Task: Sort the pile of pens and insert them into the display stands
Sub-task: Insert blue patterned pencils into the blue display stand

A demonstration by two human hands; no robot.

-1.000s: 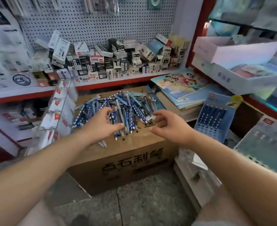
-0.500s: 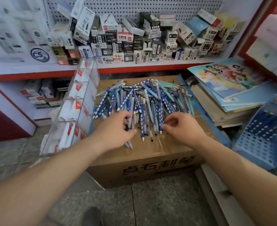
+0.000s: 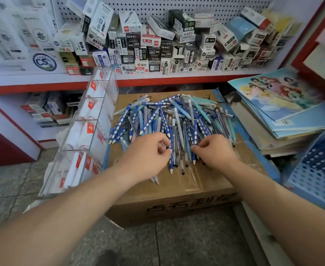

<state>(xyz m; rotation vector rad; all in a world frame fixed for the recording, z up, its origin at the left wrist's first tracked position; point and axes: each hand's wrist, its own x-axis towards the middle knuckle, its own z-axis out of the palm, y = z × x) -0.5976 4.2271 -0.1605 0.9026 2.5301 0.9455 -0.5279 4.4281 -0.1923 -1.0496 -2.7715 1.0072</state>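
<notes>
Atop the cardboard box (image 3: 177, 187), the pile of pens (image 3: 177, 120), probably light, stiff, slick barrels best pinched mid-shaft, is met at its 6 o'clock edge by the left hand (image 3: 148, 153), curled round a few, and the right hand (image 3: 214, 151), pinching one; display stand (image 3: 92, 131) at 9 o'clock.

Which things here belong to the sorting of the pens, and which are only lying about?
For the job:
pile of pens on the cardboard box
blue perforated stand
left hand and right hand, fingers curled on pens

Lying about:
heap of small boxes
stack of picture books
clear rack holding white packets
</notes>
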